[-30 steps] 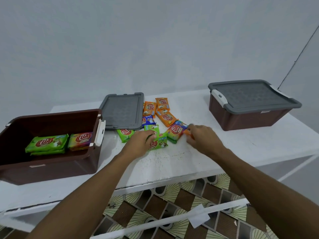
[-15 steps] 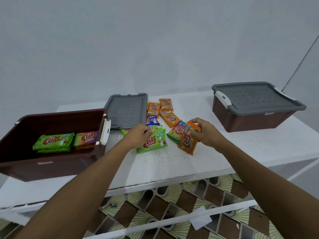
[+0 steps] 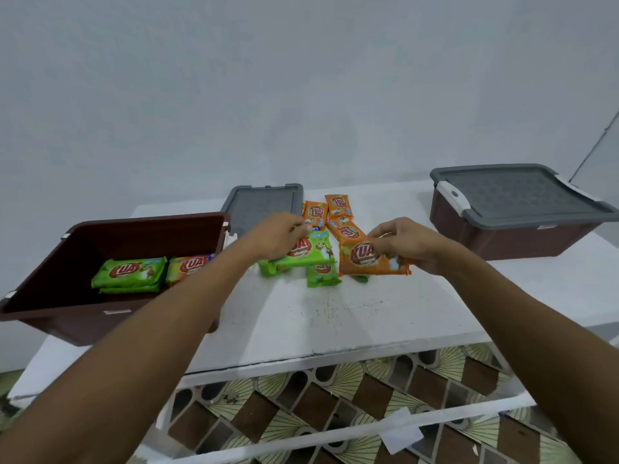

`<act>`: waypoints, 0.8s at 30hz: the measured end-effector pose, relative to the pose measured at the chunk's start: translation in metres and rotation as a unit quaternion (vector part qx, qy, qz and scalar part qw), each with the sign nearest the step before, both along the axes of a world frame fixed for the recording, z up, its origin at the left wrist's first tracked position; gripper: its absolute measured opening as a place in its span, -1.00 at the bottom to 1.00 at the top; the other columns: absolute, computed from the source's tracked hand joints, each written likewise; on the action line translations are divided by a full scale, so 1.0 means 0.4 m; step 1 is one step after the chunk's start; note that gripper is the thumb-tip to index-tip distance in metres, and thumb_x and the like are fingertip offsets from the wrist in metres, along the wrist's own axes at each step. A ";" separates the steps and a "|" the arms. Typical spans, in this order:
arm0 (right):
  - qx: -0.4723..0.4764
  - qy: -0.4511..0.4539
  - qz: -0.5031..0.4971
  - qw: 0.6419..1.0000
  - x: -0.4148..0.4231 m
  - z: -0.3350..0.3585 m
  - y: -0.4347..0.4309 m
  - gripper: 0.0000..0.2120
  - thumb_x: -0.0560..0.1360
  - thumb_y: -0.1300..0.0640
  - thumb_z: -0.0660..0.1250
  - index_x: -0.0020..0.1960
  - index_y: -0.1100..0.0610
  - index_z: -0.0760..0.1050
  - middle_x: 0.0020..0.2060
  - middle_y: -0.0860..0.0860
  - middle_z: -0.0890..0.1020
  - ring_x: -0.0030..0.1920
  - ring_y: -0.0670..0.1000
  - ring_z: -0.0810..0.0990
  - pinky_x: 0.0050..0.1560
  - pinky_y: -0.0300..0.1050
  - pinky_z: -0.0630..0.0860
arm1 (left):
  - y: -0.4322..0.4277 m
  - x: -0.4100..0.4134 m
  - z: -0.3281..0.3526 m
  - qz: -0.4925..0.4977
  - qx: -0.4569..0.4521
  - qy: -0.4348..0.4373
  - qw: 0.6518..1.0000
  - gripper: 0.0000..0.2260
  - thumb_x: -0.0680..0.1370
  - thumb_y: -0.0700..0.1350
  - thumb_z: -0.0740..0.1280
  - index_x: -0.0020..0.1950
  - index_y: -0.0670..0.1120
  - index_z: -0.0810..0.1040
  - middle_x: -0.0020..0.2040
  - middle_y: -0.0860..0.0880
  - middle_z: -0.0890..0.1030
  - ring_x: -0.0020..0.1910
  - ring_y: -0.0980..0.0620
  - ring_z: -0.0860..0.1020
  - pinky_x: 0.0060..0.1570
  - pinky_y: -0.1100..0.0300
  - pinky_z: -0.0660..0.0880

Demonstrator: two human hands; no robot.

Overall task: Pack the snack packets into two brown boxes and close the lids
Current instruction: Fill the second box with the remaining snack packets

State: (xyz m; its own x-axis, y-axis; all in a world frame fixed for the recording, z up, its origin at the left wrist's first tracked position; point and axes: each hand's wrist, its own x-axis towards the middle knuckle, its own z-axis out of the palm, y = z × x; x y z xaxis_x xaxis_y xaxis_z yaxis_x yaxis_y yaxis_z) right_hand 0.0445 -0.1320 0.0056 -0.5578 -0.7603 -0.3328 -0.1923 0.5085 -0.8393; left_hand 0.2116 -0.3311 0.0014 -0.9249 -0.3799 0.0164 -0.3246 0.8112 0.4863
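Head view: I see the left hand (image 3: 274, 237) gripping a green packet (image 3: 310, 254) and the right hand (image 3: 410, 244) pinching an orange packet (image 3: 366, 261), both over the loose packets (image 3: 339, 205) in the middle of the table (image 3: 335, 323). I think these shiny packets could slip from such small holds and fall short of the open brown box (image 3: 67, 318) on the left.

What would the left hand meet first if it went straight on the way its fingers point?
The left hand would probably meet the orange snack packet beside the loose grey plastic lid; depth is unclear.
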 end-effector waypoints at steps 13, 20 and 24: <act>-0.053 -0.090 0.065 0.992 0.182 0.124 -0.247 -0.80 0.50 0.27 0.36 0.12 0.24 0.55 -0.17 0.21 0.66 -0.33 0.07 0.62 -0.32 -0.11 0.59 | -0.296 0.312 0.138 -0.038 0.118 0.017 0.992 -0.84 0.57 -0.02 0.35 0.05 -0.09 0.52 -0.08 -0.07 0.67 -0.20 0.09 0.61 -0.18 0.12 0.53; -0.074 0.015 0.177 0.981 0.364 0.163 -0.461 -0.76 0.49 0.11 0.43 0.14 0.10 0.58 -0.13 0.08 0.72 -0.20 0.03 0.69 -0.20 -0.09 0.61 | -0.474 0.476 0.105 -0.020 0.144 -0.093 0.985 -0.88 0.57 -0.02 0.35 0.06 -0.02 0.57 -0.11 -0.03 0.69 -0.22 0.06 0.59 -0.23 0.15 0.51; -0.009 0.173 0.316 0.933 0.480 0.131 -0.567 -0.76 0.54 0.12 0.37 0.20 0.05 0.52 -0.06 -0.08 0.66 -0.12 -0.12 0.65 -0.14 -0.24 0.59 | -0.530 0.529 0.014 -0.100 0.096 -0.244 0.960 -0.98 0.58 -0.05 0.35 0.00 0.06 0.55 -0.17 -0.03 0.63 -0.23 0.08 0.54 -0.16 0.17 0.46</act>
